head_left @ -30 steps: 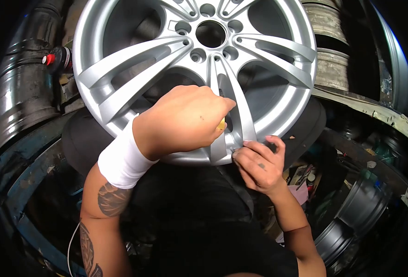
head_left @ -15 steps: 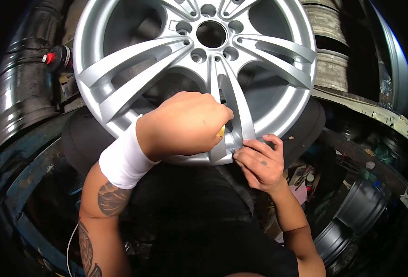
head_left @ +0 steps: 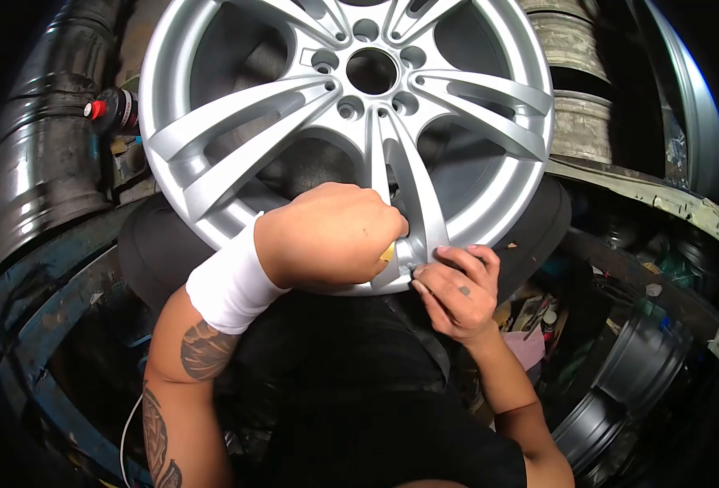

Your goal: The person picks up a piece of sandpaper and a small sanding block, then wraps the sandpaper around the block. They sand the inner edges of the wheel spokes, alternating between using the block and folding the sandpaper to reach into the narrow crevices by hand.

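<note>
Our left hand [head_left: 331,236] is fisted tight round a little yellow pad [head_left: 387,253] low on the silver wheel [head_left: 416,203]; right hand [head_left: 455,291] sits half-curled on its bottom lip, grip unclear.

A silver alloy wheel [head_left: 375,104], with paired spokes and a ring of bolt holes round an open centre bore, is seen across the upper middle of the frame, its face turned toward the camera. Its finish is matt and even. A small yellow piece [head_left: 388,252] is pinched in the left hand [head_left: 327,236] and pressed against the foot of the lowest spoke, beside the rim, near the frame's centre.
</note>
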Available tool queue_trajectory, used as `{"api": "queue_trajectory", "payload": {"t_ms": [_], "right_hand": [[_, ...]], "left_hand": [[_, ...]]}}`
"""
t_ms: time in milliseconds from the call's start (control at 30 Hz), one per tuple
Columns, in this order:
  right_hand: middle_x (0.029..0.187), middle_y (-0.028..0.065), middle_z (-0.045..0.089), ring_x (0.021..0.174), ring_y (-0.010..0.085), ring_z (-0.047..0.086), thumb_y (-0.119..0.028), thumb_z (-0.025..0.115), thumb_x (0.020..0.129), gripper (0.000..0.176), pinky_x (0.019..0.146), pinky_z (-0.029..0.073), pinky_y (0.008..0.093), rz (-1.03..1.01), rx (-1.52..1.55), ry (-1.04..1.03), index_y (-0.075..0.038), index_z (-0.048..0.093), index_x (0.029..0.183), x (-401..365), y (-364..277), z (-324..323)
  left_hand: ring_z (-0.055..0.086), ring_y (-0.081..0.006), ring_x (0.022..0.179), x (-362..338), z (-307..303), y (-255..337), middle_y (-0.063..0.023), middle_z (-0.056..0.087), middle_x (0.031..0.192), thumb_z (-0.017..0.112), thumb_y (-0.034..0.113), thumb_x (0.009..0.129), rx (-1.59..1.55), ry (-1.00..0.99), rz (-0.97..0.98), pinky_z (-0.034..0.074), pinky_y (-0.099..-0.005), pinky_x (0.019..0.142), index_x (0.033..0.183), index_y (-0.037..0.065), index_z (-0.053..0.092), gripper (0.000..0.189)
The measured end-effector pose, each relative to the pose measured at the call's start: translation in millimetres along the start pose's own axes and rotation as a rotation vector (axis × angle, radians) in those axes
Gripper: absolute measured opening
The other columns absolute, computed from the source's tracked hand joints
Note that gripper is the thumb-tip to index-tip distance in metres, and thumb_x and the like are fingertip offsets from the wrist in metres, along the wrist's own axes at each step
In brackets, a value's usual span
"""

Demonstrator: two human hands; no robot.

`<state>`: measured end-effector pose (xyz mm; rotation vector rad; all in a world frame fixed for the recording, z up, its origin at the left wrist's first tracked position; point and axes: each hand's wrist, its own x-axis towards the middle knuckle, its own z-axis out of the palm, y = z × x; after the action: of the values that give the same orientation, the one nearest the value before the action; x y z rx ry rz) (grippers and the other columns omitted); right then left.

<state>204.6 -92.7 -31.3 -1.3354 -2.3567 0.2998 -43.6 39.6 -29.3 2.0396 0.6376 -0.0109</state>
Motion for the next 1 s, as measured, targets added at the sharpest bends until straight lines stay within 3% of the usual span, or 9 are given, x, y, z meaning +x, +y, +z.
{"api": "queue_trajectory", "payload": {"t_ms": [333, 700, 900, 1000], "right_hand": [[0.099, 0.0004, 0.081, 0.109, 0.0265, 0.072, -0.009, 0.087, 0.078, 0.023, 0.100, 0.047, 0.0458, 0.005, 0.123, -0.032, -0.012, 0.082, 0.100, 0, -1, 5], [0.099, 0.0012, 0.081, 0.109, 0.0263, 0.072, -0.006, 0.083, 0.078, 0.020, 0.104, 0.044, 0.0473, 0.062, 0.079, -0.011, -0.010, 0.081, 0.097, -1, -3, 2], [0.098, -0.0023, 0.078, 0.108, 0.0216, 0.072, -0.010, 0.085, 0.077, 0.022, 0.105, 0.043, 0.0454, 0.039, 0.055, 0.036, -0.014, 0.081, 0.098, -1, 2, -3], [0.098, 0.0002, 0.081, 0.107, 0.0251, 0.071, -0.007, 0.082, 0.077, 0.020, 0.107, 0.042, 0.0493, 0.053, 0.166, 0.008, -0.011, 0.082, 0.096, -6, -4, 13]], "left_hand": [[0.076, -0.0421, 0.088, 5, 2, 2, -0.0268, 0.076, 0.091, 0.064, 0.008, 0.082, 0.012, -0.054, -0.021, 0.061, -0.0491, 0.083, 0.121, 0.000, 0.079, 0.043], [0.076, -0.0423, 0.086, 4, 4, 3, -0.0265, 0.076, 0.088, 0.065, 0.008, 0.082, -0.002, -0.047, 0.008, 0.061, -0.0497, 0.080, 0.118, 0.001, 0.079, 0.040], [0.076, -0.0421, 0.084, 4, 6, 0, -0.0254, 0.075, 0.086, 0.064, 0.008, 0.082, 0.015, -0.042, 0.007, 0.061, -0.0497, 0.079, 0.117, 0.002, 0.079, 0.039], [0.076, -0.0421, 0.084, 7, 3, 2, -0.0252, 0.075, 0.086, 0.065, 0.009, 0.082, 0.015, -0.070, 0.004, 0.061, -0.0498, 0.080, 0.116, 0.002, 0.079, 0.038]]}}
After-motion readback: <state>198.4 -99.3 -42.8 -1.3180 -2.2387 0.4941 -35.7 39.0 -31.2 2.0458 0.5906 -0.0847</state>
